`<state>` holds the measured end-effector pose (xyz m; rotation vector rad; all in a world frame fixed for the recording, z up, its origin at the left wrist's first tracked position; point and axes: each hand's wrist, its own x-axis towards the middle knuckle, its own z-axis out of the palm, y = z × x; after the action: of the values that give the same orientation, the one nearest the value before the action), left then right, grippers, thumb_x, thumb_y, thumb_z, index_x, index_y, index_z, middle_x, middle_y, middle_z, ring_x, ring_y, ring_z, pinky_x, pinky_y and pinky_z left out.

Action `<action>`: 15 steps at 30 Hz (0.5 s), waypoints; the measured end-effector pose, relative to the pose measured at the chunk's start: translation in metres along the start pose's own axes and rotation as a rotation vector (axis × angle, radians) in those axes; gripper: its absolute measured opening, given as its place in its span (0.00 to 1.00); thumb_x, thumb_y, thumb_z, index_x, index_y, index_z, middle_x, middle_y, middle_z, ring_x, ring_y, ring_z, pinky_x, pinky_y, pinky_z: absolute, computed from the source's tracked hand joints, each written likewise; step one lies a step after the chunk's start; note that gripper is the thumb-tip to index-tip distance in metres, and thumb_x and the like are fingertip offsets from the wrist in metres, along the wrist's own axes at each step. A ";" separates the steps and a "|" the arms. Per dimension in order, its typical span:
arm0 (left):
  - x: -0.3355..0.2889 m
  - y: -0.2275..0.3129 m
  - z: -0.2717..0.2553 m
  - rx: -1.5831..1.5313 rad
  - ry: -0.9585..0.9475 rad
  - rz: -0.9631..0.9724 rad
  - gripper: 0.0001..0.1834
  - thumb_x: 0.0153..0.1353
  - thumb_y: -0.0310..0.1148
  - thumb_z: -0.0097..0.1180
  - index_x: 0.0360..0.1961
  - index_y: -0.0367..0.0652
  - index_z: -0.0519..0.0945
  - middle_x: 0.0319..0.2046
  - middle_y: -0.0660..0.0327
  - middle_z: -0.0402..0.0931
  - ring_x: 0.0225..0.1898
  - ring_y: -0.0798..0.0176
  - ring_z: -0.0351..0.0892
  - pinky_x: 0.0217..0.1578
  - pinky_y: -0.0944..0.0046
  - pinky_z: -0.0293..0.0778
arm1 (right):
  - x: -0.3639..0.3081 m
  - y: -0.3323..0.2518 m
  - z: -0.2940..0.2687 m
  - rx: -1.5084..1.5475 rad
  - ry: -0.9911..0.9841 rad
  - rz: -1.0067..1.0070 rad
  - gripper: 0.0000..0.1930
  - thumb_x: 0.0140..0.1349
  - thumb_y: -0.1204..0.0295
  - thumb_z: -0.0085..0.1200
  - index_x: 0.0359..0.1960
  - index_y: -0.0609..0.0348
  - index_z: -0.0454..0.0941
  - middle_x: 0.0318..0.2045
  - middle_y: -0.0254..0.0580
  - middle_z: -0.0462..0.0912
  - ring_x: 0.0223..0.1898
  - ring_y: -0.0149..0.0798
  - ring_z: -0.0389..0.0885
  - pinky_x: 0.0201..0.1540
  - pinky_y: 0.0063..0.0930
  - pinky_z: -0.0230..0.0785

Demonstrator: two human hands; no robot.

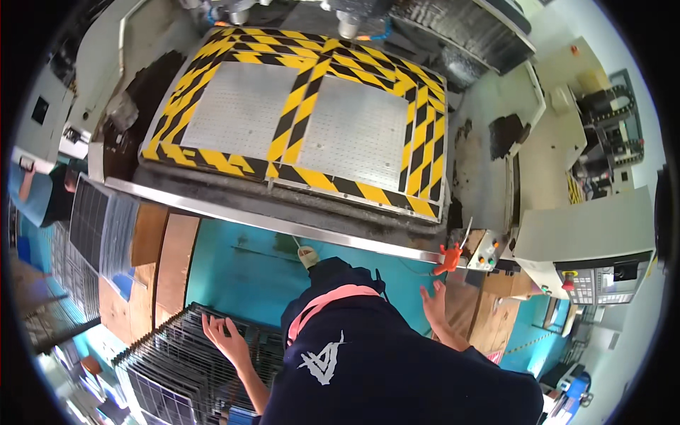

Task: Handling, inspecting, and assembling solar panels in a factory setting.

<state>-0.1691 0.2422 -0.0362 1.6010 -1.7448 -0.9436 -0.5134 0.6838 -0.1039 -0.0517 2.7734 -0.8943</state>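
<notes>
Over the edge of a black wire rack point(205, 368), my left hand point(227, 341) is raised with its fingers apart and nothing in it. My right hand point(434, 303) hangs at my other side, fingers loosely spread and also bare. The nearest thing to it is an orange-red tool with a thin nozzle point(448, 260), which looks like an air gun. A small gap separates the hand from this tool. Ahead of me lies the machine's wide bed, with two pale plates point(358, 131) framed by yellow and black striped tape point(287, 131).
A metal ledge point(283, 227) runs along the machine's front. A button box point(485, 249) and a control panel point(598, 285) stand at the right. Tool heads point(348, 25) hang over the bed's far edge. Stacked sheets point(117, 234) and another person point(46, 191) are at the left.
</notes>
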 end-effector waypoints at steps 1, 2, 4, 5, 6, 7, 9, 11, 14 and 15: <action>0.019 0.004 0.002 0.016 -0.054 0.043 0.10 0.74 0.28 0.53 0.48 0.31 0.74 0.74 0.47 0.54 0.67 0.44 0.69 0.63 0.46 0.73 | -0.002 -0.015 0.005 0.086 0.016 -0.019 0.36 0.70 0.60 0.62 0.71 0.62 0.57 0.64 0.54 0.69 0.63 0.51 0.72 0.64 0.44 0.67; 0.037 0.009 0.002 -0.001 -0.103 0.053 0.10 0.74 0.29 0.53 0.47 0.31 0.74 0.74 0.47 0.55 0.67 0.43 0.69 0.63 0.46 0.74 | -0.003 -0.031 0.010 0.194 0.026 0.034 0.36 0.70 0.59 0.61 0.71 0.61 0.57 0.65 0.54 0.69 0.65 0.51 0.69 0.67 0.42 0.64; 0.060 0.021 0.004 -0.042 -0.158 0.050 0.09 0.74 0.30 0.53 0.46 0.32 0.75 0.73 0.48 0.56 0.67 0.43 0.70 0.62 0.47 0.75 | 0.003 -0.062 0.015 0.394 0.051 0.153 0.33 0.71 0.59 0.60 0.70 0.60 0.59 0.64 0.53 0.69 0.66 0.51 0.67 0.70 0.41 0.60; 0.070 0.027 0.008 -0.073 -0.167 0.039 0.09 0.74 0.30 0.53 0.46 0.32 0.75 0.73 0.48 0.56 0.67 0.44 0.70 0.61 0.48 0.75 | 0.009 -0.076 0.015 0.485 0.073 0.216 0.30 0.72 0.60 0.59 0.68 0.59 0.62 0.63 0.52 0.69 0.65 0.50 0.68 0.69 0.41 0.60; 0.080 0.032 0.011 -0.136 -0.176 0.050 0.09 0.74 0.30 0.53 0.45 0.32 0.75 0.73 0.49 0.57 0.67 0.45 0.70 0.60 0.49 0.76 | 0.016 -0.090 0.015 0.594 0.089 0.314 0.28 0.73 0.60 0.58 0.67 0.59 0.64 0.62 0.51 0.70 0.64 0.50 0.69 0.68 0.41 0.60; 0.086 0.036 0.014 -0.121 -0.187 0.047 0.09 0.74 0.31 0.54 0.44 0.33 0.77 0.72 0.50 0.60 0.66 0.48 0.71 0.58 0.53 0.77 | 0.020 -0.102 0.014 0.531 0.145 0.209 0.25 0.73 0.61 0.57 0.65 0.59 0.66 0.61 0.51 0.70 0.62 0.51 0.69 0.66 0.42 0.61; 0.095 0.038 0.022 -0.082 -0.205 -0.001 0.10 0.74 0.31 0.55 0.44 0.33 0.78 0.71 0.50 0.63 0.65 0.49 0.73 0.56 0.54 0.77 | 0.022 -0.126 0.009 0.433 0.228 0.119 0.20 0.74 0.63 0.56 0.61 0.60 0.71 0.58 0.52 0.71 0.58 0.52 0.71 0.63 0.43 0.62; 0.102 0.032 0.029 -0.048 -0.206 0.038 0.10 0.73 0.32 0.56 0.45 0.34 0.80 0.68 0.50 0.68 0.62 0.51 0.75 0.55 0.55 0.76 | 0.017 -0.149 0.005 0.081 0.316 -0.072 0.16 0.75 0.65 0.54 0.57 0.62 0.74 0.54 0.52 0.71 0.54 0.53 0.71 0.61 0.44 0.62; 0.108 0.010 0.037 -0.052 -0.203 -0.113 0.10 0.70 0.33 0.61 0.42 0.36 0.82 0.64 0.49 0.74 0.57 0.53 0.79 0.55 0.54 0.76 | 0.002 -0.191 0.000 -0.101 0.349 -0.290 0.14 0.73 0.71 0.54 0.55 0.65 0.75 0.57 0.57 0.70 0.59 0.56 0.70 0.63 0.45 0.62; 0.111 0.002 0.042 -0.084 -0.196 -0.145 0.10 0.69 0.34 0.62 0.41 0.36 0.83 0.64 0.49 0.74 0.55 0.53 0.80 0.55 0.54 0.76 | -0.002 -0.209 -0.001 -0.091 0.346 -0.373 0.14 0.73 0.72 0.54 0.56 0.65 0.75 0.60 0.57 0.70 0.61 0.55 0.70 0.63 0.43 0.63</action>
<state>-0.2161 0.1371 -0.0642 1.6439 -1.7087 -1.2642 -0.5194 0.5147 0.0190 -0.4879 3.1909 -0.9329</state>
